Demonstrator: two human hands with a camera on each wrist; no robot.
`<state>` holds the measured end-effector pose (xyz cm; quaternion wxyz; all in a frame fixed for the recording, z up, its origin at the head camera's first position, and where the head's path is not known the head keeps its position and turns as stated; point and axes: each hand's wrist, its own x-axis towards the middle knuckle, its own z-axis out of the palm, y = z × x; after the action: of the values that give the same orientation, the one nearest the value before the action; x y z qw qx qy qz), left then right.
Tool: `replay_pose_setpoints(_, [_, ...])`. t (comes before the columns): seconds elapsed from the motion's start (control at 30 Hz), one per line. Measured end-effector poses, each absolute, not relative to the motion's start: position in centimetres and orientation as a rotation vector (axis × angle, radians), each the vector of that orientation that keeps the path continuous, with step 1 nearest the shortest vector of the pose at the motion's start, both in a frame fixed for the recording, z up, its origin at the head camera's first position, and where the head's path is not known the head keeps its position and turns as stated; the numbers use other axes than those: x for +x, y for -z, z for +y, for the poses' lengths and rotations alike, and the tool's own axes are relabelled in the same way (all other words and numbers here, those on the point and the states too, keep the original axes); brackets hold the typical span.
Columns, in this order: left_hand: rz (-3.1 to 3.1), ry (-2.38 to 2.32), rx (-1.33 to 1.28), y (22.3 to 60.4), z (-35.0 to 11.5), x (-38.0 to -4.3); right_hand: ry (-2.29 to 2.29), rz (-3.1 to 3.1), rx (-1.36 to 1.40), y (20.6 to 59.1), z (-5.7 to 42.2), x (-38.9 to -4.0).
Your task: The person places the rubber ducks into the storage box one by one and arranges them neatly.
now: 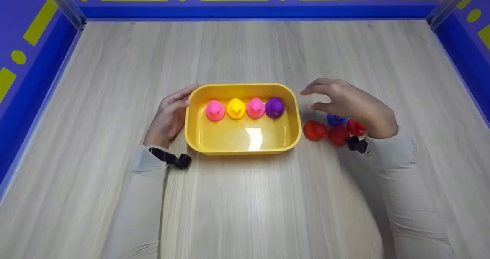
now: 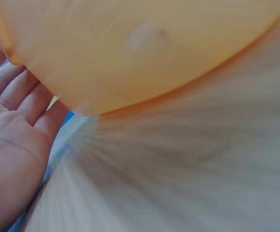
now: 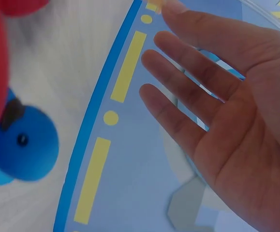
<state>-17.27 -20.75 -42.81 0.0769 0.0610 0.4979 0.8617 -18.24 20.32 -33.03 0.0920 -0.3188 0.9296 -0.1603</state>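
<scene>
A yellow plastic box (image 1: 242, 151) lies in the middle of the table. Along its far side stand a pink rubber duck (image 1: 215, 110), a yellow duck (image 1: 236, 109), another pink duck (image 1: 255, 108) and a purple duck (image 1: 275, 108). My left hand (image 1: 170, 115) rests against the box's left wall, fingers nearly straight along the outside, as the left wrist view shows. Over the table to the right of the box, my right hand (image 1: 340, 100) hangs with loosely bent fingers, holding nothing. Beneath and beside it lie a blue duck (image 3: 26, 142) and several red ones, partly covered by hand and wrist.
One red duck (image 1: 315, 130) lies close to the box's right wall, near another red duck (image 1: 338, 135). Blue and purple panels (image 1: 252, 12) with yellow marks border the wood-patterned table (image 1: 245, 205) at the back and sides.
</scene>
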Motion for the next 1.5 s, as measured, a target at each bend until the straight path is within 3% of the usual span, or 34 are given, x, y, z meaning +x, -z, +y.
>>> replay_pose_setpoints(0.4, [1.477,-2.594,0.165,42.7,-20.7,-17.2,0.539,2.729,-0.766,33.5,22.7,-18.2])
replay_pose_setpoints(1.5, [1.507,-2.573,0.167,42.7,-20.7,-17.2,0.588,2.673,-0.604,34.5,25.8,-18.0])
